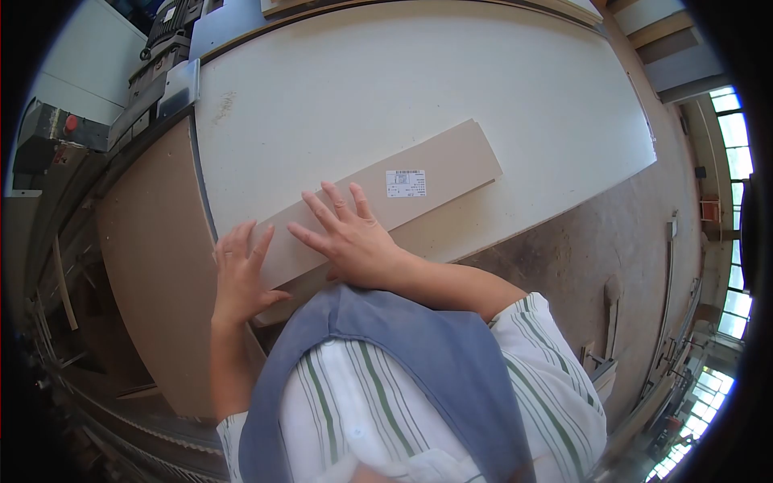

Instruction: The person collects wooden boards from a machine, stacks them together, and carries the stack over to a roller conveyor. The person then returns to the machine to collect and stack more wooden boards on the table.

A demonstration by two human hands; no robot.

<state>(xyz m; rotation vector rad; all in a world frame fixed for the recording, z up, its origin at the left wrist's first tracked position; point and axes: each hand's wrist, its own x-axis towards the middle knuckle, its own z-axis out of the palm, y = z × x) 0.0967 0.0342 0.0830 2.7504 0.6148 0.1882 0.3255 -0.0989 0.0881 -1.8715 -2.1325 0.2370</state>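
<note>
A long beige board lies slantwise on the white tabletop, with a second board's edge showing slightly offset beneath it. A printed white label is stuck on its upper face. My right hand rests on the board left of the label, its fingers spread. At the board's left end is my left hand, fingers stretched along the end and thumb held apart near the close edge. Whether the left palm presses on the board's end is hidden.
The white tabletop extends beyond the boards. A brown panel stands to the left, below a machine control box with a red button. More boards lie at the far right, and concrete floor shows on the right.
</note>
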